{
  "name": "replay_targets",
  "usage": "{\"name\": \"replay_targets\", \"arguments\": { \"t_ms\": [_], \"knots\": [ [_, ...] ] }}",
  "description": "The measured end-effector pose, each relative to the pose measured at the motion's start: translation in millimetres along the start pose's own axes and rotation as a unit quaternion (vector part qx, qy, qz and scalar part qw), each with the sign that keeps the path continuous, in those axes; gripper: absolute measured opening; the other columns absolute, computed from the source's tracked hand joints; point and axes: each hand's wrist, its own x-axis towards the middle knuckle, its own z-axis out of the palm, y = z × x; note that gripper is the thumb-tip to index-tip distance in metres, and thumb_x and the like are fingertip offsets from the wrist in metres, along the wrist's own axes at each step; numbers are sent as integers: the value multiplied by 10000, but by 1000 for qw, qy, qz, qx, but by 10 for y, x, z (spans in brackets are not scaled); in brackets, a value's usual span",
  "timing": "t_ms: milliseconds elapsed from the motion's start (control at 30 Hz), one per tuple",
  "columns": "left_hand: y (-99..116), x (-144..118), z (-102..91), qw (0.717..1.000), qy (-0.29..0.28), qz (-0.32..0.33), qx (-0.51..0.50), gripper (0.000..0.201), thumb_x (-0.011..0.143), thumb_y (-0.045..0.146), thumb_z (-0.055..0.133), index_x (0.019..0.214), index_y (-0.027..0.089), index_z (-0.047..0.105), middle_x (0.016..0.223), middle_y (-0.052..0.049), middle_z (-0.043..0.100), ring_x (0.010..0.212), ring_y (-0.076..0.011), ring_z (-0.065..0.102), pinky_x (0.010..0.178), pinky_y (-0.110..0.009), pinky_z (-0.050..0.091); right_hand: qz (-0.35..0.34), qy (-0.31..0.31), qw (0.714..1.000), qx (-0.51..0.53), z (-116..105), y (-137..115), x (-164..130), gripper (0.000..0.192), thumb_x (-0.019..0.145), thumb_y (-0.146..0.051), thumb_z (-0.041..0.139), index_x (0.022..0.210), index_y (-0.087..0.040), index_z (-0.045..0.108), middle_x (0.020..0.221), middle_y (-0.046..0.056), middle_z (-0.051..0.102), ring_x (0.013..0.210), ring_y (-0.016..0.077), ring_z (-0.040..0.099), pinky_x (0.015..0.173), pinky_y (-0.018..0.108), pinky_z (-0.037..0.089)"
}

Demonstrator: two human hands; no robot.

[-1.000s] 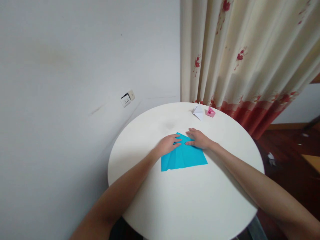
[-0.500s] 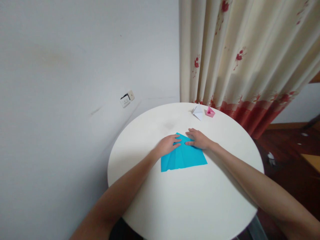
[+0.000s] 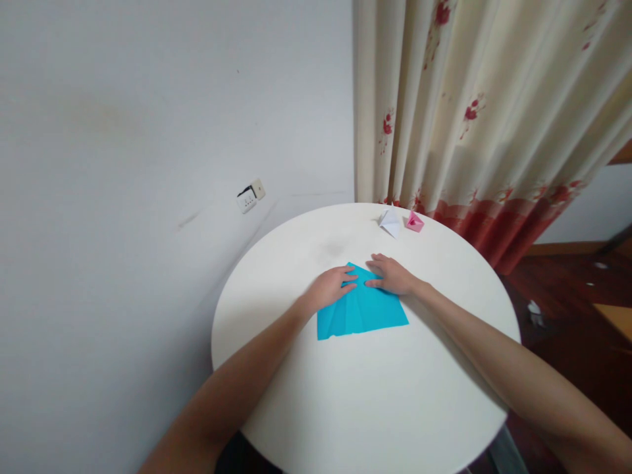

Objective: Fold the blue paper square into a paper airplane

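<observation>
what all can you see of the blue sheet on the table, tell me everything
The blue sheet is bright, plain and looks like paper. It lies roughly flat on the white table, narrowing to a point at the far end and widest at the near edge, which is slightly uneven towards the left. Faint crease lines show on its left half. The left hand covers part of its left side, the right hand part of its right.

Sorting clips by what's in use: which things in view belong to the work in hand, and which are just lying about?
In the work:
left hand, fingers on the paper
right hand, likewise
blue paper, creased, on the table

Just about:
white folded paper
pink folded paper
curtain
socket
</observation>
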Motion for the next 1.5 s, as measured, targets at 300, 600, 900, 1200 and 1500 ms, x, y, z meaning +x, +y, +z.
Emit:
{"name": "replay_targets", "arguments": {
  "t_ms": [300, 600, 900, 1200, 1500],
  "knots": [
    [-9, 10, 14, 1000, -4, -2, 2, 367, 1006, 417, 534, 1272, 229, 701, 1459, -66, 585, 1337, -267, 557, 1145, -388, 415, -8, 2, 1000, 12, 9, 13, 8, 738, 880, -545, 677, 1462, -117, 528, 1581, 218, 398, 1468, 356, 366, 1187, 467, 304],
    [9, 6, -2, 1000, -2, -6, -4, 369, 1004, 417, 531, 1272, 231, 704, 1460, -60, 585, 1340, -267, 555, 1153, -380, 407, -18, 6, 1000, 6, 14, 23, 16, 740, 885, -550, 675, 1451, -94, 536, 1565, 244, 411, 1455, 369, 384, 1175, 461, 318],
    [14, 10, -18, 1000, -7, -5, 2, 371, 1007, 413, 526, 1271, 222, 703, 1458, -68, 586, 1341, -267, 553, 1151, -379, 407, -21, 7, 1000, 1, 36, 43, 34, 716, 889, -538, 682, 1443, -110, 537, 1559, 243, 420, 1445, 362, 399, 1164, 469, 322],
    [-7, 16, 1, 1000, 2, -4, -17, 297, 982, 371, 578, 1207, 247, 726, 1445, -61, 592, 1322, -282, 555, 1140, -422, 412, -36, 66, 995, -63, -37, -378, -93, 479, 970, -302, 603, 1421, -150, 544, 1562, 190, 434, 1421, 345, 397, 1131, 515, 316],
    [26, 55, -29, 995, 73, -18, -71, 150, 861, 275, 722, 994, 203, 718, 1053, -70, 672, 1039, -242, 629, 980, -383, 496, -88, 42, 993, -67, -87, -588, -106, 234, 990, -177, 526, 1147, -172, 700, 1012, 101, 699, 1002, 230, 624, 863, 306, 437]
  ]
}}
